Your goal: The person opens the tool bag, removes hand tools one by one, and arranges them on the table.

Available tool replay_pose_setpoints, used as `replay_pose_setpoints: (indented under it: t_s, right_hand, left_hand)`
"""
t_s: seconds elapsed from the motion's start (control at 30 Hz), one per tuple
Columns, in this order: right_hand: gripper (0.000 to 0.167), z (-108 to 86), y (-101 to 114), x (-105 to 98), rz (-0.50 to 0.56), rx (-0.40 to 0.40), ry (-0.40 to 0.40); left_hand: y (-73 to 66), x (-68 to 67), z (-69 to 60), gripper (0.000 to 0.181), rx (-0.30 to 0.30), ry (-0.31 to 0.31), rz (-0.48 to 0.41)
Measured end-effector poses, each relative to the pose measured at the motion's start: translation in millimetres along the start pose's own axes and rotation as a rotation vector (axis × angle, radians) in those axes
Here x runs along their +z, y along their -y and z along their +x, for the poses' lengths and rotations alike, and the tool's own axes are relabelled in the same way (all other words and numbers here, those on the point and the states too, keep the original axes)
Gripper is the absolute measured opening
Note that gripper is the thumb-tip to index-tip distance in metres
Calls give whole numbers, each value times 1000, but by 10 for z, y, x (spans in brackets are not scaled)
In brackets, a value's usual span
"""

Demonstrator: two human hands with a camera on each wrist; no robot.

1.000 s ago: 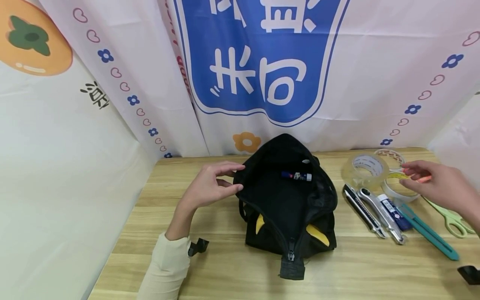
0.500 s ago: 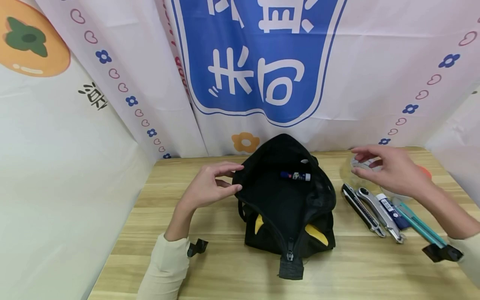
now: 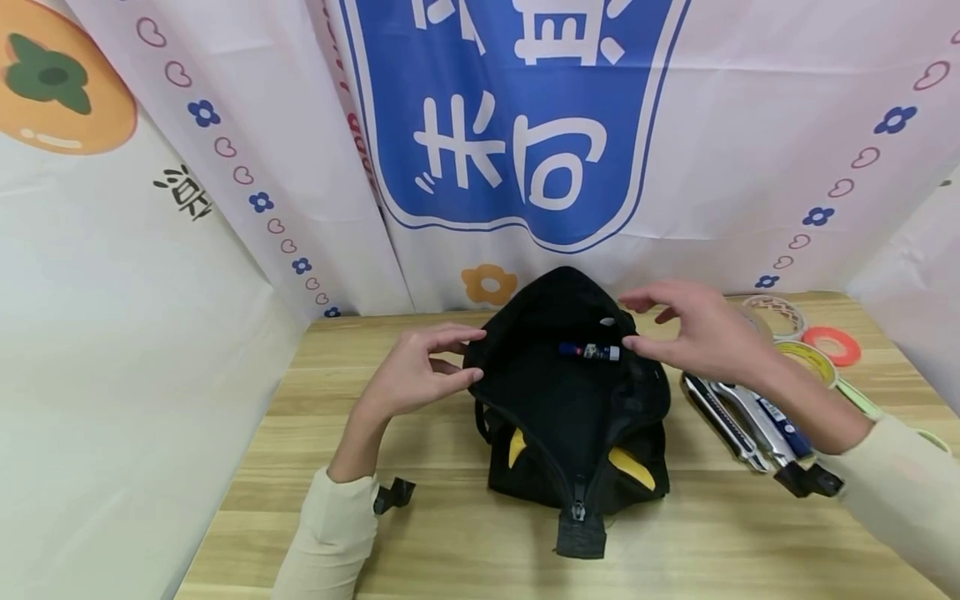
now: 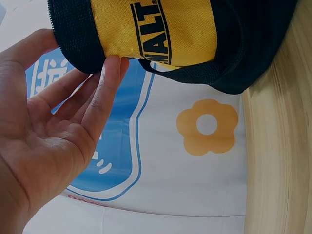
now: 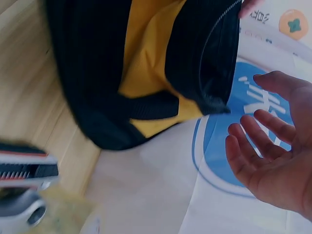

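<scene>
A black and yellow tool bag (image 3: 577, 417) stands unzipped on the table, its mouth gaping upward. Inside lies a dark blue glue stick (image 3: 590, 352) with a white end. My left hand (image 3: 423, 371) pinches the left rim of the bag between thumb and fingers; the left wrist view shows the fingertips on the black edge beside the yellow panel (image 4: 190, 29). My right hand (image 3: 693, 329) is beside the right rim, thumb and fingers spread and holding nothing. In the right wrist view the right hand (image 5: 278, 141) is apart from the bag (image 5: 92, 73).
Right of the bag lie a black utility knife (image 3: 720, 421), a silver utility knife (image 3: 757, 425) and another glue stick (image 3: 783, 427). Behind them are a red-orange tape roll (image 3: 845, 348), other tape rolls (image 3: 783, 317) and green scissors (image 3: 855, 398). A printed curtain (image 3: 712, 167) hangs behind the table.
My right hand has moved left, from above the tape rolls to the bag's right rim. The red-orange tape roll now shows uncovered on the table. The left hand stays on the bag's rim.
</scene>
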State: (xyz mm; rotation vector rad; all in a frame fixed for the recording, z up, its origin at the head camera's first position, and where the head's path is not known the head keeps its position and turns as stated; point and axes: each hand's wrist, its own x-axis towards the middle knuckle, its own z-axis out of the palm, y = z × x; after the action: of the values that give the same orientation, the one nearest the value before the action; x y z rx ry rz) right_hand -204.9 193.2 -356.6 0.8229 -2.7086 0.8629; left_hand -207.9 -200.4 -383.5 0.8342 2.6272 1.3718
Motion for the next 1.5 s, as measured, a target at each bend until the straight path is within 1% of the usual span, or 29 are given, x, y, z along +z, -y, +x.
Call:
replay_pose_setpoints:
  t_s: [0.3, 0.5, 0.73, 0.9, 1.1, 1.33, 1.5]
  right_hand:
    - [51, 199, 170, 191, 32, -63, 34]
    - [49, 313, 245, 376, 111, -99, 104]
    - [53, 450, 296, 606, 63, -101, 188]
    - [52, 555, 259, 779, 34, -103, 222]
    - [49, 652, 148, 960, 59, -71, 248]
    - [56, 726, -10, 1117, 65, -11, 286]
    - [58, 737, -87, 1199, 54, 14, 315]
  left_hand:
    - [-11, -14, -2, 47, 2, -3, -8]
    - [-11, -18, -5, 47, 3, -4, -5]
    - [-5, -20, -3, 47, -1, -2, -14]
    - [0, -16, 0, 47, 3, -2, -14]
    - [-11, -3, -4, 48, 12, 5, -15]
    - [-5, -3, 0, 47, 12, 8, -14]
    - [-7, -4, -4, 48, 11, 10, -12]
